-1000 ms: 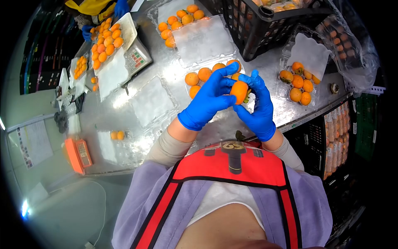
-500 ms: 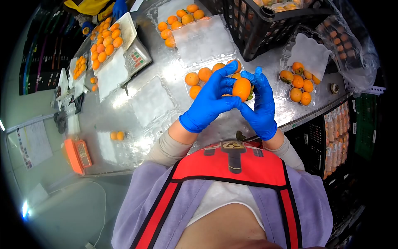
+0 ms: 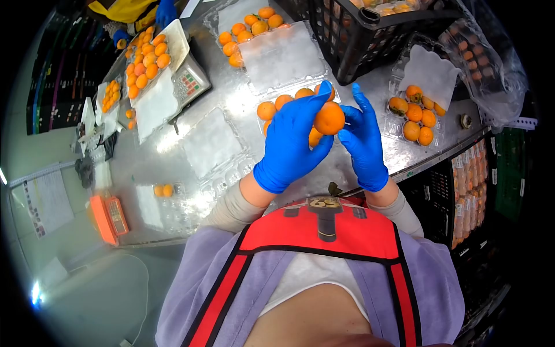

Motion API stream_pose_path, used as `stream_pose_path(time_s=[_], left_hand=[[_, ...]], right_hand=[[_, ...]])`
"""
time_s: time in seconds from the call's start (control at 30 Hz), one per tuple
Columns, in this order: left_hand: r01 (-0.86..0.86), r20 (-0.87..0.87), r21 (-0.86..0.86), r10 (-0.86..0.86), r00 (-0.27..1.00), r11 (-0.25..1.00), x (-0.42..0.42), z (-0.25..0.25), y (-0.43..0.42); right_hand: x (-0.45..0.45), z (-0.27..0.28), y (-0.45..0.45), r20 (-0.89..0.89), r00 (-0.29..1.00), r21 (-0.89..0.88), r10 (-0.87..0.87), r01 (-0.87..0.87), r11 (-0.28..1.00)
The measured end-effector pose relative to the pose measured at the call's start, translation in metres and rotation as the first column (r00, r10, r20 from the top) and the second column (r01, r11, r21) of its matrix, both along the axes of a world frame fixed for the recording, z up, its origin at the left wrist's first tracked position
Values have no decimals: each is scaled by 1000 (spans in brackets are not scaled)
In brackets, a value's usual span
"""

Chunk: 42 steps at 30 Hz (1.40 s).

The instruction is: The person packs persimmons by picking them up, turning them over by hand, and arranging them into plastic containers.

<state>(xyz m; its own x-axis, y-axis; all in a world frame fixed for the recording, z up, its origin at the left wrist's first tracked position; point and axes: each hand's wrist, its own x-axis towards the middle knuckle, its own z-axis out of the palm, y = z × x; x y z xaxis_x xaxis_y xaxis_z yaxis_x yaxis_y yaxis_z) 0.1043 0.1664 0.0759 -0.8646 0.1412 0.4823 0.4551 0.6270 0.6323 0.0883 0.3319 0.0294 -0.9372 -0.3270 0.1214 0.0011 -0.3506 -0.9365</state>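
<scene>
Gloved in blue, the left hand (image 3: 292, 141) curls around the side of an orange fruit (image 3: 329, 118), its fingers and thumb closed in a loose C and the fruit held at their open side. Across from it, the right hand (image 3: 367, 141) is partly open, fingers spread and slightly bent, with their tips close to the fruit's other side; whether they touch it cannot be told. The held fruit is above the table (image 3: 219, 87), in front of a clear tray (image 3: 260, 120) that carries more orange fruits, partly hidden by the left hand. Just below the held fruit another orange fruit (image 3: 315, 137) shows between the hands; what supports it is unclear.

Beyond the clear tray lies a white sheet (image 3: 283, 55), with a group of fruits (image 3: 260, 26) at its far side. To the right, a second tray (image 3: 440, 136) holds several fruits and has a pale liner (image 3: 428, 75) behind them, near a black crate (image 3: 370, 40). On the left are a scale (image 3: 191, 84) with many fruits on its pan, an orange device (image 3: 107, 218) at the table's edge and, nearer the middle, two small fruits (image 3: 163, 190). Another person's blue-gloved hand (image 3: 166, 13) shows beyond the scale.
</scene>
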Motion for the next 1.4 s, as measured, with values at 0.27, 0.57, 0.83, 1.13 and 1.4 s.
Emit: stream_pose_path(time_s=[0.27, 0.57, 0.83, 1.13, 1.4], left_hand=[[47, 157, 316, -101, 982, 948, -2, -14, -6], [121, 165, 167, -148, 975, 979, -8, -16, -10], [-253, 335, 252, 161, 928, 934, -11, -35, -65], [176, 252, 221, -230, 940, 959, 6, -36, -9], [21, 324, 869, -600, 731, 494, 6, -34, -15]], right_hand=[[-4, -10, -8, 350, 921, -365, 174, -37, 930], [-5, -12, -6, 404, 894, -385, 195, -27, 922], [-20, -44, 57, 304, 921, 108, -245, 222, 969], [4, -19, 2, 482, 859, -130, 174, -126, 983], [2, -11, 12, 280, 954, 29, 102, -114, 993]])
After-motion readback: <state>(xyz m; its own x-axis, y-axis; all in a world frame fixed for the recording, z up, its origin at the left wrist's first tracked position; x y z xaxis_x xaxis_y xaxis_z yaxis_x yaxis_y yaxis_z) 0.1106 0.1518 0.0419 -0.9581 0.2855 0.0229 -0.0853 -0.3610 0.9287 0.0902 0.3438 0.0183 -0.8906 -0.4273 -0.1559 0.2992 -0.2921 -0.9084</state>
